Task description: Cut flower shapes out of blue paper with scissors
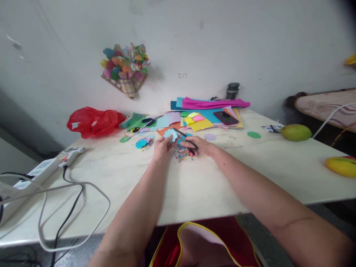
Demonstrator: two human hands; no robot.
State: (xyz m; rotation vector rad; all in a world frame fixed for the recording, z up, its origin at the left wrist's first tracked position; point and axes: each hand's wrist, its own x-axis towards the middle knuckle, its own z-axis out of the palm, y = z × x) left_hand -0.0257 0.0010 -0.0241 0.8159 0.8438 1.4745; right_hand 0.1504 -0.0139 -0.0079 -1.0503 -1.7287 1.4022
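Near the middle of the table, my left hand (163, 145) pinches a light blue scalloped paper piece (170, 135). Just right of it, my right hand (200, 145) has its fingers in the handles of black-handled scissors (191, 144). The blades point up and left, close to the paper's right edge; whether they touch it I cannot tell. Small coloured paper scraps (183, 154) lie under and in front of both hands. Left of my left hand is a pile of scalloped paper pieces (142, 143), a blue one on top. A lilac scalloped piece (210, 137) lies beyond my right hand.
Coloured sheets (201, 123), a dark phone (226, 118) and a second pair of scissors (148, 121) lie at the back. A red plastic bag (94, 122) is back left. Cables and a power strip (41, 170) occupy the left side. Mangoes (296, 132) lie right.
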